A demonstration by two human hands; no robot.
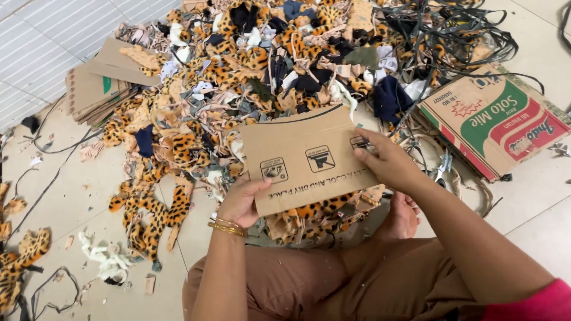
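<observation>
the left hand (241, 202) and right hand (386, 161) held a brown cardboard piece (303, 159) by its lower left and right edges, above a heap of leopard-print fabric scraps (238, 65) on the tiled floor (535, 196). a printed carton (496, 119) lay just right.

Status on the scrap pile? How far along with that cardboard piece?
Done: nothing visibly sorted or gathered yet. In hand: left hand and right hand hold a brown cardboard piece by its edges over the scraps. Left: the leopard-print fabric scrap pile lies spread across the tiled floor, with dark straps tangled behind.
</observation>
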